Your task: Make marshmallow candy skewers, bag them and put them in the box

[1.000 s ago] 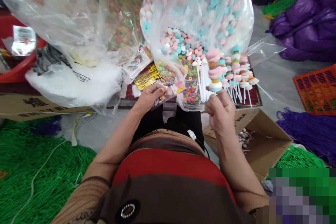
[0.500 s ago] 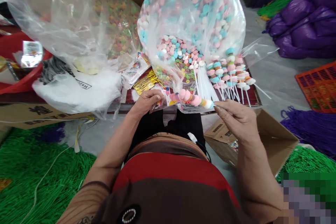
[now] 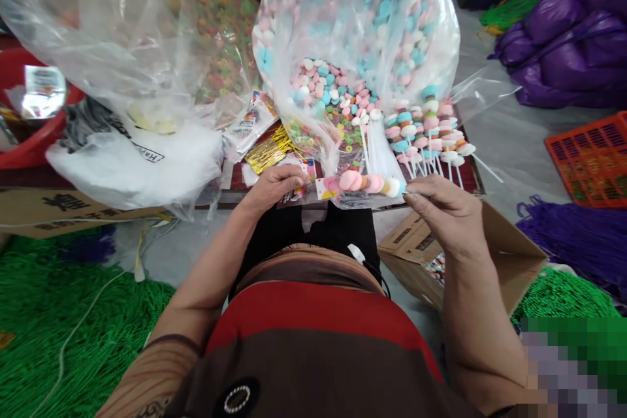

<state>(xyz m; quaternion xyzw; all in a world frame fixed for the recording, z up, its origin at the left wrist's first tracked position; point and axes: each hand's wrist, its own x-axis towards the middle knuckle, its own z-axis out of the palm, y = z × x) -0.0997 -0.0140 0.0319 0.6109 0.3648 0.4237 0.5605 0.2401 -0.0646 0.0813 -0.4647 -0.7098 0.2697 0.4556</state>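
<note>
Across the table's front edge lies a skewer of pink, white and blue marshmallows. My right hand pinches its right end between thumb and fingers. My left hand is closed at the thumb and fingertips on a clear printed bag. The bag's coloured print shows at the skewer's left end; how far the skewer sits inside it is hard to tell. More finished skewers lie behind my right hand, beside a bundle of white sticks. Gold twist ties and printed bags lie behind my left hand.
A big bag of marshmallows and a bag of gummy rings stand at the back. At left are a white plastic bag and a red basin. Below right is an open cardboard box; an orange crate stands beyond.
The skewer and my right hand have shifted slightly right. A wider gap shows between my left hand and the skewer. The view has moved a little.
</note>
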